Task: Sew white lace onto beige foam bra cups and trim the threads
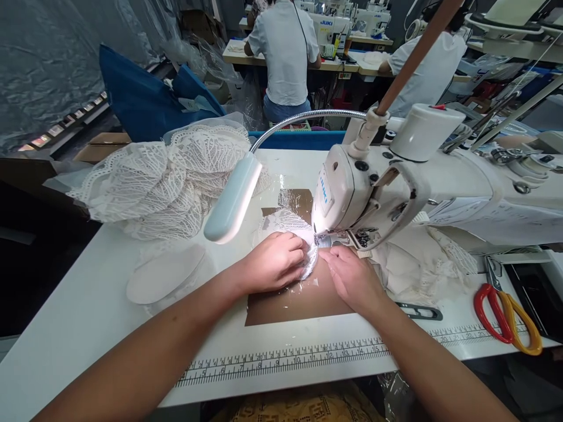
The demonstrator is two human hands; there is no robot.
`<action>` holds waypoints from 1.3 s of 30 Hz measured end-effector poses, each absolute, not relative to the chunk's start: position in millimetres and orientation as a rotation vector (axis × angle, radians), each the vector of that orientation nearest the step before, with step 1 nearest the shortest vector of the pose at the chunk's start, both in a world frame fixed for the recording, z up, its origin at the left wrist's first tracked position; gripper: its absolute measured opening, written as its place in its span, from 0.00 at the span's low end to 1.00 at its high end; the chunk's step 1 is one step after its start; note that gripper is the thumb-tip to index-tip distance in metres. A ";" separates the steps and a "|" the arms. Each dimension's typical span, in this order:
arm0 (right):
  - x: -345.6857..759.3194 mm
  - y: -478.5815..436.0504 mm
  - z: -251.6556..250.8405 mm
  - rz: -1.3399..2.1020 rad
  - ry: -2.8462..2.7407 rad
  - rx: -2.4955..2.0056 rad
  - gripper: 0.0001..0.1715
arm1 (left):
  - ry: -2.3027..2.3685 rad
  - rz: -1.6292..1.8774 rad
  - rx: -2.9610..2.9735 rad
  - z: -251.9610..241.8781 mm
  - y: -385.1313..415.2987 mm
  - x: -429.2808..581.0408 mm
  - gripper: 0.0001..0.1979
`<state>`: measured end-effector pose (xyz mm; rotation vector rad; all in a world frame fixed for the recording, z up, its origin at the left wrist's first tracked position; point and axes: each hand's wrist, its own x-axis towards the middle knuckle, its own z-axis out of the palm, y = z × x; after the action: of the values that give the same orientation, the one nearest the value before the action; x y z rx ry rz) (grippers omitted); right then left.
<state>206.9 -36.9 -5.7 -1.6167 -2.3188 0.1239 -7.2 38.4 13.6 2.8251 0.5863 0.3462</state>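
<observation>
A rounded white lace piece (288, 221) lies under the head of the white sewing machine (338, 187), its edge beside the lit needle area. My left hand (277, 262) has curled fingers gripping the lace piece at its near side. Just right of the needle, my right hand (349, 275) holds its thumb and fingers pressed together close to the lace edge. What sits between those fingertips is hidden. Beneath both hands is a brown sheet (281, 308) covered in shiny clear film. A grey-blue lamp (233, 199) on a bendable neck hangs over the work.
Lace pieces (176, 170) are heaped at the back left, near pale oval pads (167, 275). More lace fabric (422, 261) lies right of the machine. Scissors (510, 316) and a grey slotted tool (420, 312) rest near a ruler strip (285, 363). Two people sit beyond the table.
</observation>
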 end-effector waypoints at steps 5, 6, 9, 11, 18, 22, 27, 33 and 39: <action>210.6 -40.5 -6.0 0.179 -2.290 -1.585 0.20 | 0.614 0.253 2.738 23.8 37.8 -11.1 0.13; 210.8 -40.9 -5.8 0.192 -2.297 -1.569 0.20 | 0.611 0.229 2.729 25.1 37.7 -11.4 0.14; 211.2 -41.7 -5.2 0.221 -2.328 -1.500 0.22 | 0.585 0.180 2.736 26.0 37.5 -11.9 0.15; 211.3 -41.9 -5.0 0.235 -2.331 -1.466 0.22 | 0.563 0.185 2.764 24.4 37.6 -11.8 0.11; 211.1 -42.0 -5.3 0.305 -2.273 -1.418 0.21 | 0.530 0.265 2.766 20.1 39.3 -11.4 0.13; 211.4 -42.2 -4.9 0.321 -2.245 -1.391 0.19 | 0.546 0.284 2.711 22.1 40.6 -11.1 0.14; 210.3 -42.7 -4.5 0.315 -2.251 -1.327 0.21 | 0.553 0.265 2.693 22.2 41.3 -11.0 0.15; 208.0 -41.3 -3.2 0.292 -2.286 -1.320 0.22 | 0.471 0.270 2.701 21.7 40.5 -11.0 0.12; 207.2 -39.9 -6.1 0.244 -2.291 -1.361 0.22 | 0.560 0.285 2.685 20.7 39.3 -8.2 0.13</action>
<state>207.2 -39.9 -6.1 -1.3613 -2.2906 0.2436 -8.2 39.3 20.7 2.6847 0.5597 0.2853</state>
